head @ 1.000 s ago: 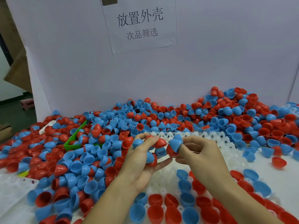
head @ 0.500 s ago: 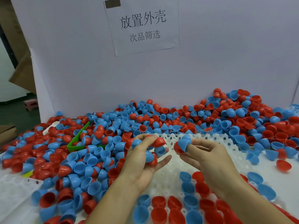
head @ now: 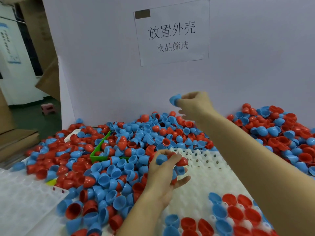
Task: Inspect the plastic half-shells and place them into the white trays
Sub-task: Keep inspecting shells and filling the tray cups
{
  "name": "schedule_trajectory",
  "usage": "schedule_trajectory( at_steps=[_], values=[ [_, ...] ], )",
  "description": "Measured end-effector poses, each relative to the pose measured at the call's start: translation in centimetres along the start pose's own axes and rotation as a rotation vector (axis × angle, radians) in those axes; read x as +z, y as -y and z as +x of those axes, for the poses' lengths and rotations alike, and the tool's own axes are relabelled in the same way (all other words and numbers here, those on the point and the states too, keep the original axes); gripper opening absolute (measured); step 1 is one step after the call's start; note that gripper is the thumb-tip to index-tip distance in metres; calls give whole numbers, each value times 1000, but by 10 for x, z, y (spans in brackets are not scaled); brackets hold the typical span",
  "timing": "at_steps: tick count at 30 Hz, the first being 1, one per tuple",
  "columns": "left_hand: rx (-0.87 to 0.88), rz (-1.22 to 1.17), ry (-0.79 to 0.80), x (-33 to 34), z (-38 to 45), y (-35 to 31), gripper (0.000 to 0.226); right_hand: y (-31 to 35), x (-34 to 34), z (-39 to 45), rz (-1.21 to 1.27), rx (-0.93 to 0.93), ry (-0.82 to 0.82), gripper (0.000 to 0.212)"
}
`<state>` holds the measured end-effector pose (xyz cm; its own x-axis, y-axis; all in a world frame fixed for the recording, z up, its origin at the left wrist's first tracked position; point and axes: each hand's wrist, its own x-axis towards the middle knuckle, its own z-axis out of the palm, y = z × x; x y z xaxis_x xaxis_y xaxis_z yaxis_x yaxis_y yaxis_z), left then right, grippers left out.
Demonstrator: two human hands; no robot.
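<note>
My right hand is raised high over the far pile, pinching a blue half-shell at its fingertips. My left hand hovers at the left edge of the white tray, holding several red and blue half-shells bunched in its fingers. The tray's near rows hold red and blue shells seated open side up. A big heap of loose red and blue half-shells covers the table to the left and behind.
A green bin sits half buried in the heap. A second white tray lies at the near left. A white board with a paper sign stands behind the pile. More shells are heaped at the right.
My right hand has lifted away from my left hand, up and toward the back, carrying the blue shell. My left hand stays near the tray edge with its shells. The view has tilted up.
</note>
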<state>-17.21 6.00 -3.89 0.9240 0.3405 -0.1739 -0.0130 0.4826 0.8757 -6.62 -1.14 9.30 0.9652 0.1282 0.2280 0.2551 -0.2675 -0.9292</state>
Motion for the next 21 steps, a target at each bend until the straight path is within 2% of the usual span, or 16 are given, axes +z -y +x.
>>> schedule_trajectory(
  at_steps=[3, 6, 9, 11, 14, 16, 21],
  values=[
    [22, -14, 5, -3, 3, -4, 14, -34, -20, -16, -180, -7, 13, 31],
    [64, -13, 15, -3, 4, -7, 16, -64, -51, -41, -320, -29, 98, 24],
    [93, 6, 38, -1, 3, -6, 18, -80, -75, -75, -417, -89, 138, 5],
    [108, 33, 54, 2, 1, -4, 18, -87, -84, -96, -496, -130, 212, 12],
    [130, 75, 67, 5, -1, 0, 16, -91, -86, -121, -629, -164, 389, 18],
    [139, 91, 65, 6, -1, 1, 14, -95, -80, -131, -723, -187, 462, 12],
    [146, 116, 60, 8, -1, 4, 13, -101, -58, -140, -922, -166, 511, 18]
  ],
)
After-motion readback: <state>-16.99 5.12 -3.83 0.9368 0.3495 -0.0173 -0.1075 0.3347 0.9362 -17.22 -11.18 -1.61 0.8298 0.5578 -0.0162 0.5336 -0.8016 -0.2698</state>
